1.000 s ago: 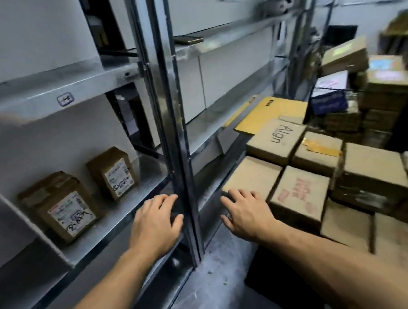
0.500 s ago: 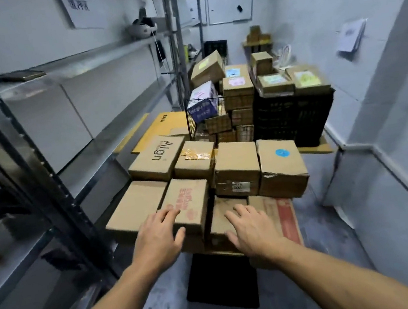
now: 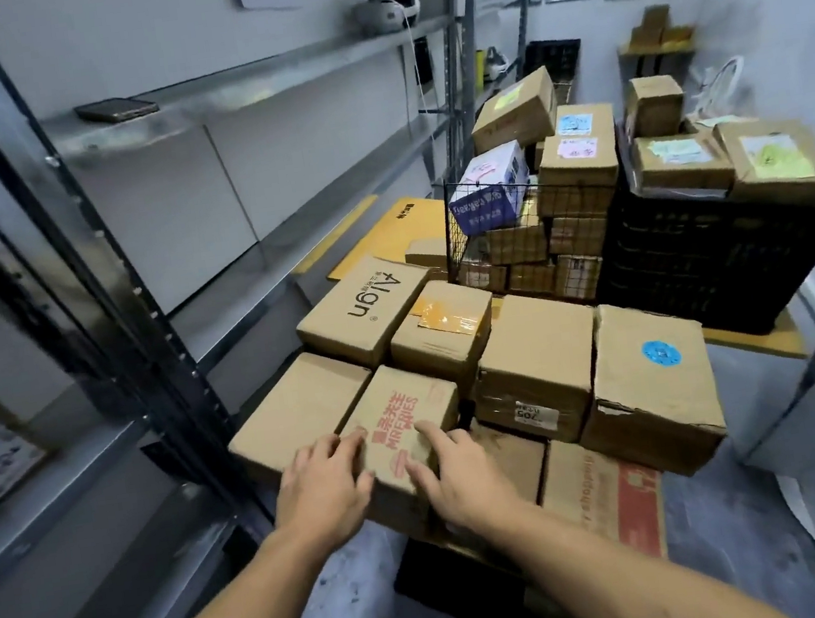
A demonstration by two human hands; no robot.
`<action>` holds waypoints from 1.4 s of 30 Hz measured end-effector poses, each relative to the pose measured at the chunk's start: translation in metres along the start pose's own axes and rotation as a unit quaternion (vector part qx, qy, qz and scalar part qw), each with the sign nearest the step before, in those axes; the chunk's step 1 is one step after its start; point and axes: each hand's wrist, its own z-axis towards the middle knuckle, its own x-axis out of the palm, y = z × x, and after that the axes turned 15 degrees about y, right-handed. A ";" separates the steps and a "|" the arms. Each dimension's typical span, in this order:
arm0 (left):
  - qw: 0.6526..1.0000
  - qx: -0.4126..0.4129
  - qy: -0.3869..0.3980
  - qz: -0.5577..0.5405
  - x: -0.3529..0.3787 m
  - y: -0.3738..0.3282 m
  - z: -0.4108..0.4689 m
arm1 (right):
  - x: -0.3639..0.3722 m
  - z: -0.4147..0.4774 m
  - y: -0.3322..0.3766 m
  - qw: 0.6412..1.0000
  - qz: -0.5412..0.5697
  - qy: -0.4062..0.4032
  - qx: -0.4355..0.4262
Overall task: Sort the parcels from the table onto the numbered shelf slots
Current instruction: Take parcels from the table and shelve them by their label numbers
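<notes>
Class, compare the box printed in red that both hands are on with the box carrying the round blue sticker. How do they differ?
The red-printed box has red lettering on top; the blue-sticker box is plain apart from its sticker. The red-printed box is smaller and sits nearest; the blue-sticker box is larger, at the right. Only the red-printed box has hands on it, left hand and right hand. Both are brown cardboard.

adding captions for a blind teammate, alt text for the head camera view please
Both bare hands, left and right, rest on a brown cardboard parcel with red print among stacked parcels; grey metal shelving stands to the left.
</notes>
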 end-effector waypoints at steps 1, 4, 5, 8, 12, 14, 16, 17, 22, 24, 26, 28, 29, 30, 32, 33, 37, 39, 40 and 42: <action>1.000 -0.002 0.003 -0.011 0.003 0.000 0.000 | 0.004 0.005 0.000 0.999 0.033 0.002 0.007; 0.999 -0.015 -0.011 -0.050 0.006 -0.001 0.001 | 0.011 0.013 -0.002 0.995 0.101 0.002 0.025; 0.998 -0.026 -0.012 -0.054 0.007 -0.002 0.001 | 0.011 0.015 -0.002 0.992 0.121 0.003 0.023; 0.997 -0.048 -0.009 -0.057 0.008 -0.006 -0.001 | 0.009 0.017 -0.003 0.984 0.178 0.005 0.020; 0.992 -0.037 -0.031 -0.114 0.005 -0.014 -0.008 | 0.003 0.012 -0.004 0.969 0.248 -0.009 0.010; 0.985 -0.019 -0.049 -0.163 0.002 -0.019 -0.013 | 0.000 0.006 -0.005 0.964 0.266 -0.023 -0.003; 0.977 0.006 -0.070 -0.202 0.000 -0.025 -0.018 | -0.004 0.000 -0.005 0.957 0.287 -0.040 -0.013; 0.972 0.017 -0.082 -0.219 -0.001 -0.028 -0.022 | -0.006 -0.004 -0.004 0.953 0.299 -0.048 -0.019; 0.946 0.050 -0.149 -0.282 -0.005 -0.035 -0.043 | -0.016 -0.026 0.004 0.939 0.333 -0.053 -0.068; 0.938 0.059 -0.183 -0.288 -0.006 -0.033 -0.051 | -0.020 -0.033 0.007 0.938 0.329 -0.045 -0.097; 0.923 0.068 -0.200 -0.321 -0.009 -0.030 -0.061 | -0.024 -0.036 0.011 0.943 0.309 -0.039 -0.117; 0.892 0.073 -0.219 -0.389 -0.017 -0.024 -0.073 | -0.024 -0.040 0.019 0.947 0.291 -0.038 -0.132; 0.878 0.071 -0.231 -0.413 -0.021 -0.019 -0.080 | -0.024 -0.042 0.024 0.948 0.284 -0.036 -0.141; 0.867 0.065 -0.243 -0.430 -0.025 -0.014 -0.086 | -0.023 -0.044 0.029 0.948 0.278 -0.032 -0.152; 0.845 0.044 -0.265 -0.463 -0.031 -0.002 -0.099 | -0.019 -0.047 0.041 0.945 0.273 -0.015 -0.177; 0.837 0.028 -0.274 -0.473 -0.032 0.007 -0.106 | -0.016 -0.049 0.049 0.943 0.274 -0.004 -0.190; 0.802 -0.024 -0.276 -0.530 -0.033 0.045 -0.139 | 0.005 -0.064 0.089 0.933 0.264 0.033 -0.244; 0.761 -0.027 -0.255 -0.596 -0.035 0.063 -0.161 | 0.018 -0.074 0.110 0.919 0.280 0.058 -0.271; 0.746 -0.023 -0.249 -0.617 -0.037 0.071 -0.174 | 0.026 -0.078 0.121 0.914 0.280 0.066 -0.286; 0.721 -0.010 -0.252 -0.645 -0.040 0.087 -0.202 | 0.041 -0.090 0.145 0.906 0.272 0.085 -0.313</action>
